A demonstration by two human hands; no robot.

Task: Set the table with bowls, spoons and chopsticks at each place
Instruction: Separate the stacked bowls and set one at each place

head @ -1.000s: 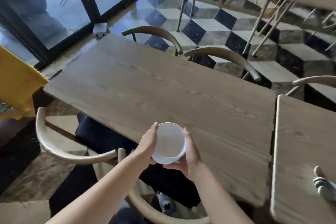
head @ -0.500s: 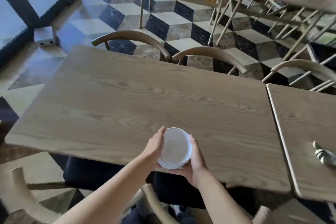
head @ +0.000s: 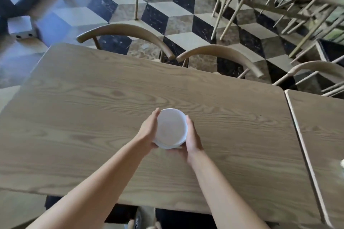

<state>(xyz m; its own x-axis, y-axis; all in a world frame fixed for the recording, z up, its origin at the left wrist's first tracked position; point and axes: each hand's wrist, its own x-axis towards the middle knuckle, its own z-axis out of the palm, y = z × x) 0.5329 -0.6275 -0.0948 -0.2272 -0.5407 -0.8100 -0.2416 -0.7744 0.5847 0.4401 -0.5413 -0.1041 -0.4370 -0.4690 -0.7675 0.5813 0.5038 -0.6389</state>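
Bowls (head: 171,128), white and nested in a stack, sit at frame centre over the wooden table (head: 83,117). The left hand (head: 148,133) cups the stack's left wall with curved fingers. The top bowl's interior shows plain white. The right hand (head: 193,140) cups the right wall and underside. A second table (head: 320,135) adjoins at the right.
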